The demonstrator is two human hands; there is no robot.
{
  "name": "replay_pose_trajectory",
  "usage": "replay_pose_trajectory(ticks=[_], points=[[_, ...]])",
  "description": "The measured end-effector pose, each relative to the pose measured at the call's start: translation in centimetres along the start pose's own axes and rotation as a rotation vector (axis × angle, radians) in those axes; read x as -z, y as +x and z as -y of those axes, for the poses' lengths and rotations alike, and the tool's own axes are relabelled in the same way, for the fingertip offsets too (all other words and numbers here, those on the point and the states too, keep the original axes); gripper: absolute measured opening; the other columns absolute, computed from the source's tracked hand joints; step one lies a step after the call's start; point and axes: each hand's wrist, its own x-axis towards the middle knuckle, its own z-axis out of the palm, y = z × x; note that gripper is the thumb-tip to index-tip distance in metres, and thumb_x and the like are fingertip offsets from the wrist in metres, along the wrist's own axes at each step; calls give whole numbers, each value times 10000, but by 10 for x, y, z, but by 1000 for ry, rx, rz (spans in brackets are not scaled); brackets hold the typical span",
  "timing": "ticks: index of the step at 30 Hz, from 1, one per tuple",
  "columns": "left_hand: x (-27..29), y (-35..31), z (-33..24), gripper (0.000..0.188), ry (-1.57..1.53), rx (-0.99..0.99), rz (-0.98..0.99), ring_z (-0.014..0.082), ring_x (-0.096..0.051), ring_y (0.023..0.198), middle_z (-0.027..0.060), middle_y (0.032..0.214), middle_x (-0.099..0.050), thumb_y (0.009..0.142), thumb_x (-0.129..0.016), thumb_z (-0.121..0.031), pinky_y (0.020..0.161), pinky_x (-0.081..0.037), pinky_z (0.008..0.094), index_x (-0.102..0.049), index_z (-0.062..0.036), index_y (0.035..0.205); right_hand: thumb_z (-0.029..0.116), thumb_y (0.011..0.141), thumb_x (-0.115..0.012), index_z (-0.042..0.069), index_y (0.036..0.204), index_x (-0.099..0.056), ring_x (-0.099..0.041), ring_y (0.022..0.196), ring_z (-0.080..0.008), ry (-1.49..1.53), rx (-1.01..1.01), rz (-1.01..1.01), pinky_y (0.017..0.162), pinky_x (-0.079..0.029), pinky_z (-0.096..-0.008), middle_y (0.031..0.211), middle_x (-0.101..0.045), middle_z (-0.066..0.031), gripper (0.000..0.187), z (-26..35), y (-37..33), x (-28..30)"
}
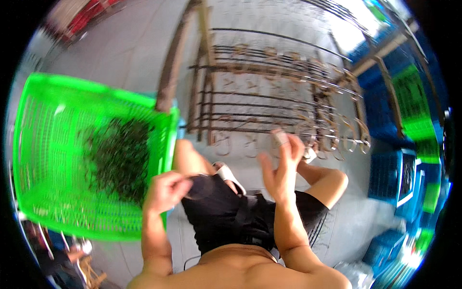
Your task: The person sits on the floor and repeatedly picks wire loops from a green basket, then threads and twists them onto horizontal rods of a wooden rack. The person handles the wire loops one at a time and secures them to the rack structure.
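My left hand (pixel 166 191) is closed in a pinch beside the right rim of a bright green plastic basket (pixel 53 139). A thin, faint curved line shows at its fingertips against my black shorts, too blurred to name. Inside the basket lies a tangled heap of small dark pieces (pixel 120 159). My right hand (pixel 284 166) is raised in front of a rack of dark horizontal rods (pixel 250 105), its fingers apart and nothing visible in them. Pale wrapping (pixel 280 138) covers one fingertip. Several thin brownish loops (pixel 332 137) hang from the rods, mostly at the right end.
A wooden post (pixel 174 62) stands between basket and rack. Blue crates (pixel 385 176) and green crates (pixel 414 96) are stacked along the right. A red object (pixel 79 19) lies at the far left. Behind the basket, lower left, part of another person (pixel 57 262) shows.
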Motion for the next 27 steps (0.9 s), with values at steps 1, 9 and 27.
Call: replay_pose_trajectory(ticks=[1, 9, 27], points=[[-4, -1, -13, 114, -118, -138, 110, 179, -541, 588, 116, 706, -576, 740, -688, -71, 540, -441, 293, -607, -30, 809, 168, 799, -664, 65, 1155, -543, -454, 1038, -377, 213, 150, 255, 864, -400, -420, 1108, -480, -201, 390, 22, -7, -4], [0, 87, 88, 195, -522, 132, -451, 131, -512, 793, 41, 907, -536, 847, -553, -182, 710, -430, 267, -555, -46, 987, 97, 895, -544, -18, 990, -593, -441, 621, -54, 824, -454, 344, 537, -369, -213, 674, -516, 5, 156, -5, -43, -22], [27, 95, 206, 259, 108, 410, -690, 192, -438, 623, 71, 782, -489, 921, -522, -238, 569, -357, 383, -531, -45, 749, 213, 967, -422, 56, 786, -441, -413, 424, -102, 876, -671, -554, 380, -372, -248, 554, -427, -11, 241, -72, 28, -62]])
